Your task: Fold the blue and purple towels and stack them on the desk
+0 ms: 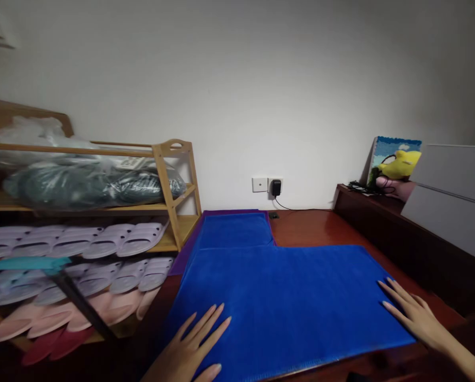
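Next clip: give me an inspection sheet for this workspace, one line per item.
Surface: dark red-brown wooden floor, glossy.
Things: blue towel spread flat; second blue towel behind it on a purple mat.
Clutter: shoe rack with slippers and bagged items.
Hands: left hand flat on the near towel's left part; right hand flat on its right edge.
Cables: charger plugged into a wall socket, cord running right.
Surroundings: white wall; dark cabinet with a yellow toy.

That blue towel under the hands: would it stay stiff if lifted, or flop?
Probably floppy: the blue towel lies flat like soft pile cloth. Likely light for its size. It may slide, since the wooden floor looks glossy. Both the left hand and right hand press it flat.
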